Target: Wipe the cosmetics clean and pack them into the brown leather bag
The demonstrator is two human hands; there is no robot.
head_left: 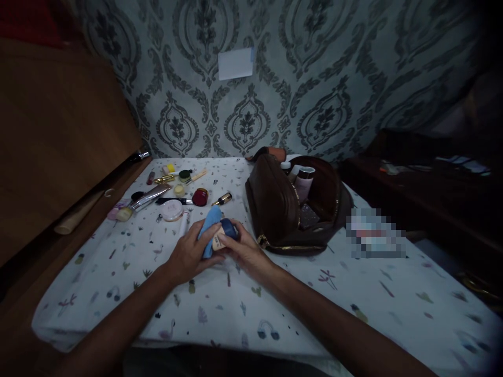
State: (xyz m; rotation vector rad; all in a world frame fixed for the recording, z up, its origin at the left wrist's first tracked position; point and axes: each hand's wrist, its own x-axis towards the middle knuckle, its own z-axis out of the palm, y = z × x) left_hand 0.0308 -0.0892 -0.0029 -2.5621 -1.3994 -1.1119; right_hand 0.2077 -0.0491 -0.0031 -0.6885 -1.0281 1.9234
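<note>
My left hand (190, 251) is closed around a light blue cloth (208, 226), which presses against the side of a small cosmetic bottle. The cosmetic bottle (218, 241) has a beige body with dark print and a dark blue cap. My right hand (248, 248) grips it near the cap, and its underside is hidden by my fingers. Just right of my hands stands an unzipped brown toiletry bag (271, 201). Inside it are a pale pink bottle (304, 184), white-capped containers and a glittery dark item (309, 215).
Several cosmetics lie at the back left, among them a pink compact (172, 210), a red jar (200, 197), a gold-and-black tube (222, 199) and a silver tube (151, 196). A patterned cloth (220, 324) covers the table. A blurred-out packet (376, 234) lies right of the bag.
</note>
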